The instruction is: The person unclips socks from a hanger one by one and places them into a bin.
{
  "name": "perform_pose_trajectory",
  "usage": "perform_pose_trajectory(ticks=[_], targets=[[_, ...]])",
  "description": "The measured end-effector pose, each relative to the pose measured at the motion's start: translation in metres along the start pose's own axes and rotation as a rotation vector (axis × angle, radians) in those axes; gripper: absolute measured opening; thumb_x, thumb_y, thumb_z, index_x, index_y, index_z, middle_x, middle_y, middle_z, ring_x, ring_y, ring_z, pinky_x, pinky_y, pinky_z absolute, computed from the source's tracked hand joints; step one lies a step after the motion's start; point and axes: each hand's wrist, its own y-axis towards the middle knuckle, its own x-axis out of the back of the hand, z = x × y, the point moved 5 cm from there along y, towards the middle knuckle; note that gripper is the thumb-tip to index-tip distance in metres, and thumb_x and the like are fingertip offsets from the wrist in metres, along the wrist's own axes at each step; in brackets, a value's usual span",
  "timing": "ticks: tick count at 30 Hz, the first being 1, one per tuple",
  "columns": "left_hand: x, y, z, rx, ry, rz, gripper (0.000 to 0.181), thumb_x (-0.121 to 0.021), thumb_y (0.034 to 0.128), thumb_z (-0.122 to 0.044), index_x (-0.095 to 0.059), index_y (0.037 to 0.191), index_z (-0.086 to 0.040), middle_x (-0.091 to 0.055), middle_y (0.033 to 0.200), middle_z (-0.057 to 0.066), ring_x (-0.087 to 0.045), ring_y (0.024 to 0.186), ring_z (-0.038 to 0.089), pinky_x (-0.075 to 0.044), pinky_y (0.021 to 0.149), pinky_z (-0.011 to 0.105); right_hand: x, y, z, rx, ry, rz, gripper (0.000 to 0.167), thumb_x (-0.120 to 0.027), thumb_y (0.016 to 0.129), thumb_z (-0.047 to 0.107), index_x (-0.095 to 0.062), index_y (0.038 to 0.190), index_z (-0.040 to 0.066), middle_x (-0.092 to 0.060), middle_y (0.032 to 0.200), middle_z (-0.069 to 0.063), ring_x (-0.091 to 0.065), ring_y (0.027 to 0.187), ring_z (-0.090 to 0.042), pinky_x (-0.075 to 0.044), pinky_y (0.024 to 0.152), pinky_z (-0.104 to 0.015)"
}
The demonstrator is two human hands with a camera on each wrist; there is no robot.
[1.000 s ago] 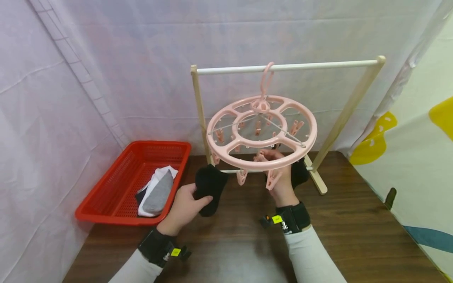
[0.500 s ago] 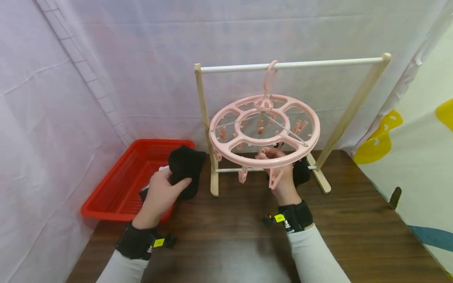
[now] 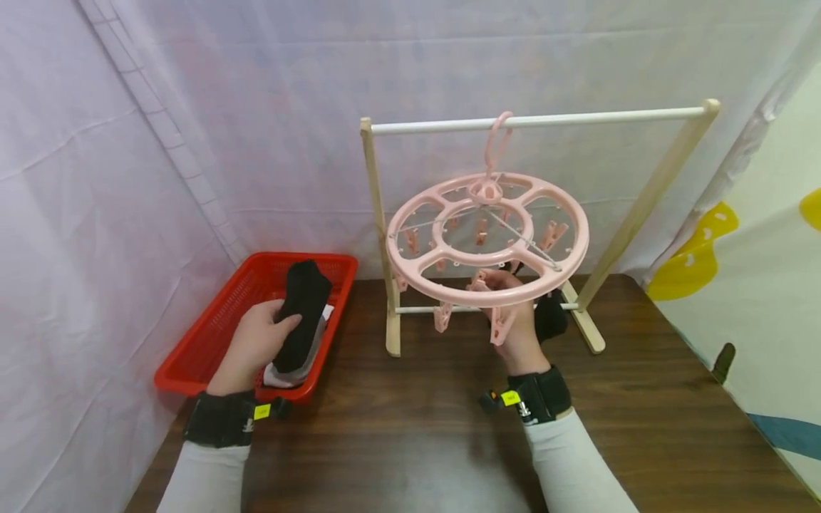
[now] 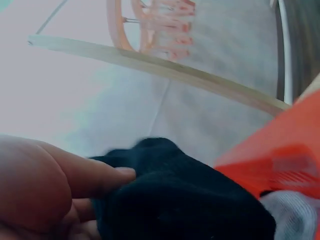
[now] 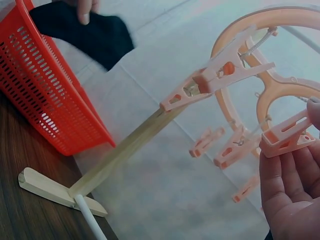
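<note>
My left hand (image 3: pixel 253 342) pinches a black sock (image 3: pixel 306 313) between thumb and fingers, over the right side of the red basket (image 3: pixel 192 356). Under it, white and grey socks (image 3: pixel 282 376) lie in the basket, partly covered. Beneath the near rim of the round pink clip hanger (image 3: pixel 462 291), my right hand (image 3: pixel 518 324) holds a pink clothespin (image 5: pixel 287 135), thumb on one side and fingers on the other. Another black item (image 3: pixel 550 317) shows behind the right wrist, mostly hidden by it.
A wooden rack (image 3: pixel 625 217) carries the hanger by its hook on a white top rod (image 3: pixel 596 117). Several more clothespins (image 3: pixel 442 317) dangle from the hanger. All stands on a dark wooden table (image 3: pixel 385 442), with white cloth (image 3: pixel 288 142) behind and at the left.
My left hand has moved left with the black sock, from beside the rack to over the basket. The right hand keeps its place at the clothespin, and the view has shifted slightly.
</note>
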Motion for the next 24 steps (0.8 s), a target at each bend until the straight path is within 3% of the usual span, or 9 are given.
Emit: perform_pose_trajectory(ticks=[5, 11, 18, 21, 24], targets=[[-0.001, 0.004, 0.012, 0.016, 0.076, 0.0, 0.038, -0.062, 0.1022, -0.017, -0.066, 0.133, 0.005, -0.074, 0.122, 0.025, -0.07, 0.104, 0.037, -0.06, 0.091, 0.052, 0.0, 0.0, 0.001, -0.002, 0.014, -0.007, 0.012, -0.077, 0.096, 0.007, -0.074, 0.107, 0.004, -0.074, 0.1, -0.002, -0.073, 0.091, -0.013, -0.061, 0.087, -0.026], [-0.001, 0.004, 0.016, 0.036, 0.147, -0.039, 0.042, -0.062, 0.1007, -0.018, -0.065, 0.136, 0.004, -0.074, 0.117, 0.025, -0.068, 0.104, 0.038, -0.055, 0.088, 0.049, 0.0, -0.001, 0.002, -0.025, 0.021, -0.031, 0.015, -0.078, 0.096, 0.016, -0.074, 0.107, 0.007, -0.074, 0.099, 0.0, -0.073, 0.091, -0.013, -0.061, 0.087, -0.026], [-0.002, 0.002, 0.014, 0.048, 0.2, -0.069, 0.041, -0.061, 0.0995, -0.018, -0.066, 0.135, 0.002, -0.077, 0.113, 0.022, -0.07, 0.101, 0.037, -0.056, 0.088, 0.051, 0.0, -0.003, 0.0, -0.034, -0.005, -0.04, 0.009, -0.076, 0.097, 0.009, -0.075, 0.106, 0.008, -0.074, 0.098, 0.0, -0.072, 0.089, -0.012, -0.061, 0.086, -0.025], [0.002, -0.003, 0.01, 0.024, 0.264, -0.132, 0.041, -0.062, 0.0986, -0.02, -0.067, 0.132, 0.003, -0.078, 0.111, 0.021, -0.07, 0.101, 0.039, -0.055, 0.088, 0.055, -0.001, -0.004, -0.002, -0.053, -0.031, -0.044, 0.01, -0.075, 0.097, 0.005, -0.075, 0.106, 0.01, -0.074, 0.097, -0.001, -0.072, 0.088, -0.012, -0.06, 0.085, -0.025], [0.004, -0.011, -0.001, -0.001, 0.342, -0.246, 0.04, -0.067, 0.0975, -0.023, -0.068, 0.128, 0.004, -0.078, 0.103, 0.022, -0.07, 0.096, 0.043, -0.054, 0.084, 0.06, -0.002, -0.005, -0.002, -0.073, -0.048, -0.057, 0.013, -0.074, 0.096, 0.002, -0.076, 0.105, 0.012, -0.074, 0.096, 0.0, -0.071, 0.088, -0.012, -0.06, 0.085, -0.024]])
